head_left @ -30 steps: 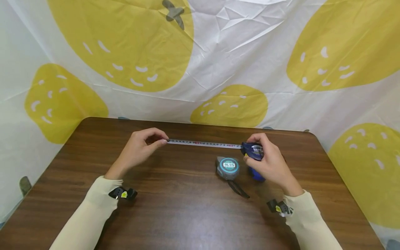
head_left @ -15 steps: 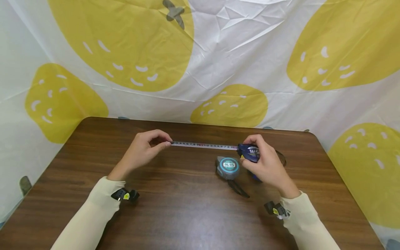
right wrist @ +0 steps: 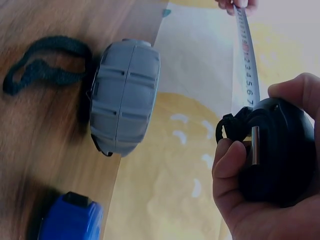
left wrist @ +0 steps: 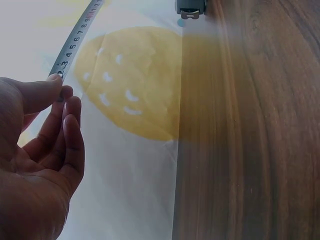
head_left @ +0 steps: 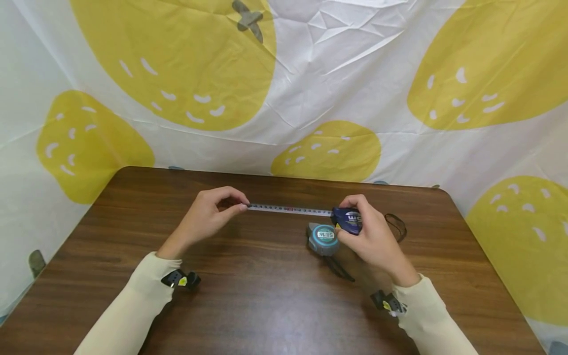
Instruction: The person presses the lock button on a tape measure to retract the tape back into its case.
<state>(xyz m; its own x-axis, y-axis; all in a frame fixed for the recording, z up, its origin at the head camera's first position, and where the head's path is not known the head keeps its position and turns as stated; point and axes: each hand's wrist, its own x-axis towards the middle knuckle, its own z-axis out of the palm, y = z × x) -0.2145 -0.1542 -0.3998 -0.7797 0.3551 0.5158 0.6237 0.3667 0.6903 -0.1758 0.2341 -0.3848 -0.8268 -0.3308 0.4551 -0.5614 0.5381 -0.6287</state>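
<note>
In the head view, my right hand grips a dark blue tape measure. Its white blade is drawn out to the left above the table, and my left hand pinches the end between thumb and fingers. The left wrist view shows the thumb on the blade near its low numbers. Just below the held case sits a grey tape measure with a turquoise ring and a black wrist strap. A bright blue tape measure lies near it in the right wrist view; my right hand hides it from the head camera.
The brown wood table has rounded far corners. Behind it hangs a white cloth printed with yellow fruit. A thin black cord loop shows beyond my right hand; which case it belongs to I cannot tell.
My hands have come closer together, the right moving left and slightly nearer, the left moving right. Less blade shows between them. The grey tape measure stays put, while the blue one has passed behind my right hand.
</note>
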